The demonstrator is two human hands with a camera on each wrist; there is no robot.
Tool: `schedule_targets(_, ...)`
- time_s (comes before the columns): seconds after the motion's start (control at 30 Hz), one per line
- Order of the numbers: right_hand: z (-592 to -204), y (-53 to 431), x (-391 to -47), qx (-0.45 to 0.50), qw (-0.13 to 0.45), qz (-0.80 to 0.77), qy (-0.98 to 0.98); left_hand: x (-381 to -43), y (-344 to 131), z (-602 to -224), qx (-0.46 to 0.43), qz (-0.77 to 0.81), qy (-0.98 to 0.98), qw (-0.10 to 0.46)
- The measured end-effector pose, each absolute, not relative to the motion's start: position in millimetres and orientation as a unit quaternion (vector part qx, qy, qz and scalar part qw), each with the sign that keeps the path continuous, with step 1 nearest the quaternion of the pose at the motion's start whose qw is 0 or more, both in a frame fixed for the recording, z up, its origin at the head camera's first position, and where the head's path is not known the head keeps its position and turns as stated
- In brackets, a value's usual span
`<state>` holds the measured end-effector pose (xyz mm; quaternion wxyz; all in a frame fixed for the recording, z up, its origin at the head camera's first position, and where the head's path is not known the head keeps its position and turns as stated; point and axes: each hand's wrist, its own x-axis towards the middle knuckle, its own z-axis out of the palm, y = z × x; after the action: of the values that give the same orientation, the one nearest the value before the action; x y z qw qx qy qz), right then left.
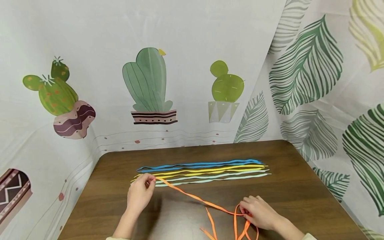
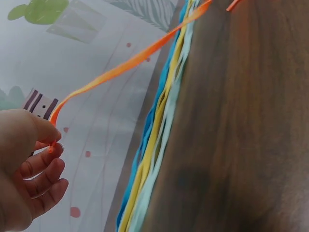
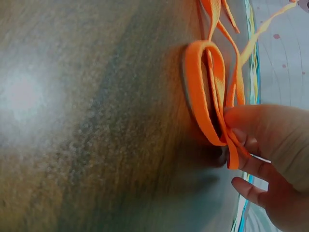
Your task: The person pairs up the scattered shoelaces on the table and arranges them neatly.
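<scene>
A flat orange shoelace (image 1: pixel 194 196) stretches between the two hands, slanting down to the right in the head view. My left hand (image 1: pixel 140 191) pinches its tip between thumb and index finger, raised over the left ends of the laid-out laces. In the left wrist view the orange tip (image 2: pixel 52 145) pokes out below the thumb. My right hand (image 1: pixel 260 212) pinches orange lace near the table's front right. Loose orange loops (image 3: pixel 195 87) hang and lie beside that hand, and more orange lace ends (image 1: pixel 211 221) trail to the left of it.
Behind the hands, blue laces (image 1: pixel 198 164), yellow laces (image 1: pixel 207 171) and pale mint laces (image 1: pixel 216 178) lie in rows across the brown wooden table (image 1: pixel 99 193). A cloth with printed cacti and leaves (image 1: pixel 192 73) hangs at the table's back edge.
</scene>
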<state>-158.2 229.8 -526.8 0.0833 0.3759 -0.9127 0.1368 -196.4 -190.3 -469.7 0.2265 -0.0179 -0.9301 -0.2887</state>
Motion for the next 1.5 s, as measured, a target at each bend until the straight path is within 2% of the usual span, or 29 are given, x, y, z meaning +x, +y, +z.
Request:
schedule_targets(0.67, -515.2, 250.3, -164.5, 0.317, 0.032, 0.256, -0.913, -186.2, -210.6, -451.0, -0.015, -0.284, -0.918, 0.275)
schedule_targets(0.9, -512.5, 253.9, -165.5, 0.316, 0.076, 0.222, -0.919, -185.2, -218.4, -443.0, -0.018, -0.288, -0.909, 0.301)
schedule_targets(1.17, -508.7, 263.9, -168.0, 0.304, 0.080, 0.220, -0.924, -183.5, -230.6, -433.6, -0.001, -0.290, -0.894, 0.340)
schedule_targets(1.5, -507.9, 273.6, -165.7, 0.298, 0.093, 0.216, -0.925, -179.1, -244.7, -427.9, 0.032, -0.302, -0.883, 0.358)
